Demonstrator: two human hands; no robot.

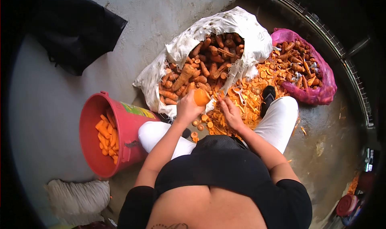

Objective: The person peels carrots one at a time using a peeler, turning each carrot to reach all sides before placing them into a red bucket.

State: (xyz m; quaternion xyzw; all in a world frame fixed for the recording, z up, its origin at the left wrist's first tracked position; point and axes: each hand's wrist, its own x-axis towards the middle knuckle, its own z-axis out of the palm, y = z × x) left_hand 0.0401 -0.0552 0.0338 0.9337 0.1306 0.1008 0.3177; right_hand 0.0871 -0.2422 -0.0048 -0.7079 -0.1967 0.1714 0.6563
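Observation:
My left hand (189, 109) is closed around a peeled orange carrot (202, 97), its thick end facing right. Just to the right, my right hand (230, 113) is closed on a knife, whose pale blade (230, 83) points up and away. The knife's handle is hidden by my fingers. Beyond both hands, an open white sack (161, 74) lies on its side, full of unpeeled carrots (185, 78). A white-handled peeler (240, 95) rests on a heap of peelings and cut carrot ends (253, 112), close to my right hand.
Left of my knee, a tilted red bucket (132, 148) holds peeled carrots (107, 136). A pink sack (327, 82) of carrots and scraps stands at the right. Black plastic (80, 31) lies upper left, and a stuffed white sack (78, 199) lower left. A metal grate (321, 21) edges the wet floor.

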